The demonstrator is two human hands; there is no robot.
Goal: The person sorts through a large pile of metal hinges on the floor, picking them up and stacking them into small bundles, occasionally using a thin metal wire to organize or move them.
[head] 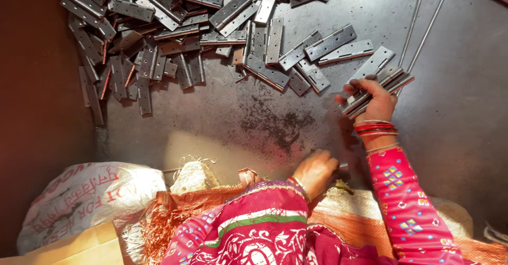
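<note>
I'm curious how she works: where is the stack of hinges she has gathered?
In the head view, the stack of hinges is gripped in her right hand, right of centre, beside two thin metal rods and right of the loose hinge pile.

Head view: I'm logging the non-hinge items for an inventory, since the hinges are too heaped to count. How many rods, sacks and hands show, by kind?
Long metal rods: 2
Sacks, white printed and orange woven: 2
Hands, right hand gripping a stack of hinges, left hand low on the floor: 2
Total: 6
</note>
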